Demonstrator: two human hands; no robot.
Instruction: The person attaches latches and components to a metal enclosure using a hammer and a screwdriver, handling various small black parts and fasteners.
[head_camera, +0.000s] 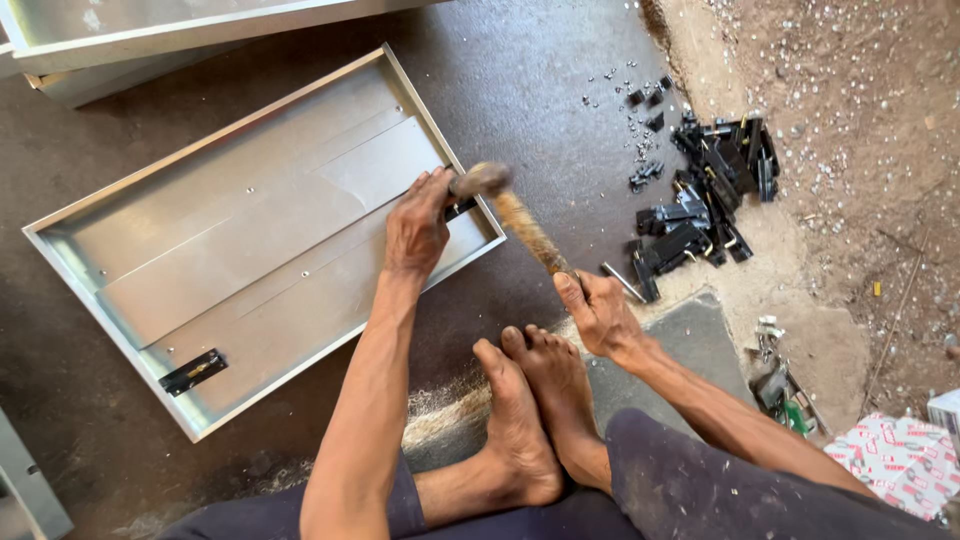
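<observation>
A shallow grey sheet-metal tray (200, 225) lies on the dark floor in front of me. My left hand (416, 226) presses on its right inner edge, fingers bent over a small black fitting (461, 208). My right hand (597, 311) grips the wooden handle of a hammer (520, 225). The hammer's metal head (480, 180) hovers just above my left fingers, blurred. A second black fitting (193, 371) sits fixed in the tray's near left corner. My bare feet (530, 400) rest beside the tray's near edge.
A heap of black metal fittings (705, 205) and loose small screws (640, 130) lies on the floor at right. More grey metal panels (150, 35) lean at the top left. A patterned red-and-white box (900, 462) sits at the lower right, on sandy ground.
</observation>
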